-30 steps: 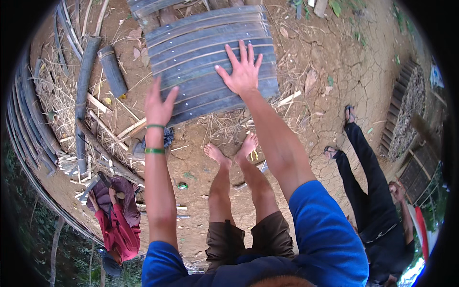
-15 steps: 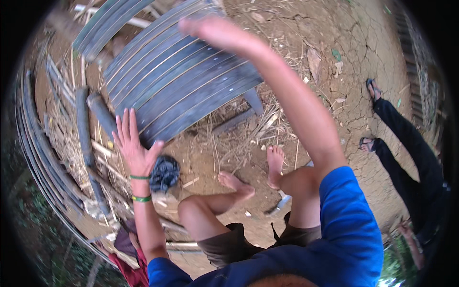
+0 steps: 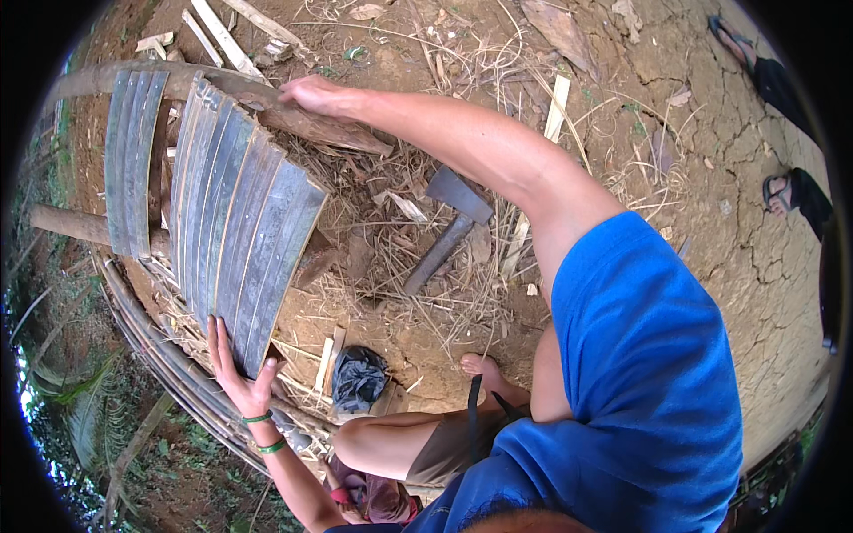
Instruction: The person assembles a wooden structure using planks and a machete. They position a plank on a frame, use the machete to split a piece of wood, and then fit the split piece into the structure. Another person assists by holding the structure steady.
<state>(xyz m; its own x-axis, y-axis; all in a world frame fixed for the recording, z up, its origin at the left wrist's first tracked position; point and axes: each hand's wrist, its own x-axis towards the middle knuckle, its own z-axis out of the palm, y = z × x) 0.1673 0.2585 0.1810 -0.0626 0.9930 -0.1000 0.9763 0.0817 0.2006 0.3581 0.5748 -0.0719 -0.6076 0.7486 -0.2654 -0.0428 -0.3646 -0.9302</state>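
Observation:
A panel of dark grey split bamboo slats [image 3: 238, 213] lies across wooden poles on the left side. My left hand [image 3: 238, 380] rests at its near end, fingers spread and thumb apart, touching the slats' edge. Past the panel's far end, my right hand [image 3: 313, 94] is on a thick brown log [image 3: 333, 131], its fingers bent down over the wood and partly hidden. A narrower strip of slats [image 3: 135, 169] lies to the left, with a gap between it and the panel. Under my right forearm, a hatchet [image 3: 442, 249] with a broad metal head lies on the ground.
A black plastic bag [image 3: 358, 377] sits near my left knee. Long bamboo poles [image 3: 178, 360] run along the left side. Split wood pieces [image 3: 225, 37] and dry straw litter the soil. A person's sandalled foot [image 3: 778, 194] stands at right; another person's maroon clothing [image 3: 384, 497] shows below.
My view has turned and shifted, so the panel appears farther left and steeper. My right hand has moved from over the slats to the log. My left hand stays at the near end.

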